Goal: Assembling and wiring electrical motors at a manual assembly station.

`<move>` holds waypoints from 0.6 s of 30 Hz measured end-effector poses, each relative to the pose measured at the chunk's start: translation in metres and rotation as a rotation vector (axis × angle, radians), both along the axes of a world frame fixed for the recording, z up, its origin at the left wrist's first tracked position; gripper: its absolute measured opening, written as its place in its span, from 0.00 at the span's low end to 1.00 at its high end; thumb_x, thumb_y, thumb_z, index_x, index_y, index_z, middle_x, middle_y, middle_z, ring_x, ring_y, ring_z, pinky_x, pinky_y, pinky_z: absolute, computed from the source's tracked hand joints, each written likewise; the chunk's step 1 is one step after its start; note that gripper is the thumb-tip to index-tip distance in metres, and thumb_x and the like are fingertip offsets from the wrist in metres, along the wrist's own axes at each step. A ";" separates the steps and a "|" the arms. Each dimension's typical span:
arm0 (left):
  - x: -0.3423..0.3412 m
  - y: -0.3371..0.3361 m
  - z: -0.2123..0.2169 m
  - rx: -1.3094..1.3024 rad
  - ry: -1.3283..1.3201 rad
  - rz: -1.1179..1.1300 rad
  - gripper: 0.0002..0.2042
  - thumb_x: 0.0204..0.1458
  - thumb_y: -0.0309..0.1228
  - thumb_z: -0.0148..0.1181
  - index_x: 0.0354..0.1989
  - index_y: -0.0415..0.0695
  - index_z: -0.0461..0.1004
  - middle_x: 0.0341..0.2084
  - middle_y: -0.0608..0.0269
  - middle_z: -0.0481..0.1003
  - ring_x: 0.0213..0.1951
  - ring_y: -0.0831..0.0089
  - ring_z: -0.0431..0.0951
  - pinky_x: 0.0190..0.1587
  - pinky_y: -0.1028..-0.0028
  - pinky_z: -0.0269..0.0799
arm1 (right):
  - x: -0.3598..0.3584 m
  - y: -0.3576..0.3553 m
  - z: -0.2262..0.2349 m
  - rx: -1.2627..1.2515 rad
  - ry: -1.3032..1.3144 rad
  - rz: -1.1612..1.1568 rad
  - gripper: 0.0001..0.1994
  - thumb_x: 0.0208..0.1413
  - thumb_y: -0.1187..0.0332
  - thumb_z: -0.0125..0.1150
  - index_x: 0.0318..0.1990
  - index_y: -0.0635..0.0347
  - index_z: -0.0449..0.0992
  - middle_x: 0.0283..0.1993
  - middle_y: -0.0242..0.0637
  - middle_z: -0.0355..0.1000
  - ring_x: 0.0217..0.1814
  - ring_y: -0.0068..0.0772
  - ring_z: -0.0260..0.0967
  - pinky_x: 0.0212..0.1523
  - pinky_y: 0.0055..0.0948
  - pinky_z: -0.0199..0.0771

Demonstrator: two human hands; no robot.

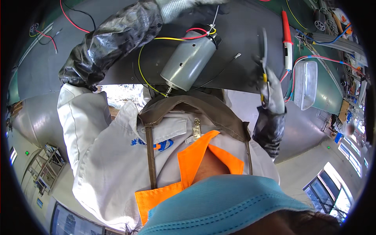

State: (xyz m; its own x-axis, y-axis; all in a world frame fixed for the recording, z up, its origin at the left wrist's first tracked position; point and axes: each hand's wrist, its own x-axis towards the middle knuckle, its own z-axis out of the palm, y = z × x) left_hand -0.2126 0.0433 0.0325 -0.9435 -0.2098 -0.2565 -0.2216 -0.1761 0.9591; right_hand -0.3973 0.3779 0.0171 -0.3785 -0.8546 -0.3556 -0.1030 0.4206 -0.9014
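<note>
A grey cylindrical motor (190,60) lies on the dark bench mat, tilted, its shaft end toward me. Red, yellow and black wires leave its far end, bound there by a white cable tie (212,28) whose long tail sticks up. My left hand (188,4), in a pale glove, reaches across to the bench's far side beside the tip of that tail. Its fingers are blurred and partly cut off by the upper edge. To the motor's right, my right hand (275,92), also gloved, is closed round a motion-blurred plier-like tool (265,74) with yellow on its handles.
A red-and-white pen-shaped tool (287,39) with a cable lies right of my right hand. Beside it is a pale rectangular tray (306,84). More motors (325,20) sit at the far right. Loose red and black wires (76,21) lie at the far left.
</note>
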 end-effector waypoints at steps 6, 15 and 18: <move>-0.017 0.005 0.015 -0.188 0.138 0.035 0.14 0.61 0.35 0.62 0.44 0.35 0.81 0.37 0.65 0.82 0.41 0.80 0.79 0.46 0.80 0.73 | 0.031 -0.082 0.037 -0.022 0.636 0.483 0.37 0.53 0.51 0.70 0.65 0.62 0.65 0.51 0.55 0.74 0.52 0.52 0.75 0.52 0.39 0.74; -0.021 -0.018 -0.031 -0.439 0.207 0.434 0.16 0.56 0.40 0.66 0.37 0.35 0.79 0.26 0.60 0.80 0.28 0.75 0.76 0.35 0.68 0.72 | 0.041 -0.080 0.044 0.181 1.110 0.600 0.31 0.55 0.47 0.66 0.59 0.58 0.70 0.34 0.46 0.79 0.36 0.52 0.79 0.35 0.44 0.77; 0.058 -0.039 -0.023 -1.013 -0.422 0.165 0.15 0.52 0.36 0.66 0.39 0.35 0.79 0.30 0.49 0.79 0.31 0.62 0.79 0.38 0.63 0.74 | 0.020 -0.074 0.031 -0.081 1.150 0.375 0.28 0.52 0.61 0.65 0.60 0.56 0.69 0.33 0.46 0.78 0.35 0.50 0.78 0.34 0.45 0.77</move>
State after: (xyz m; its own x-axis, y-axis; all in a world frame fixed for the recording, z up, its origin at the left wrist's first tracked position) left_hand -0.1551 0.0041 0.0092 -0.7619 -0.6195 -0.1890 -0.6104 0.5894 0.5291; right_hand -0.3769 0.3038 0.0483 -0.1624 -0.9830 0.0852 -0.9642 0.1398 -0.2251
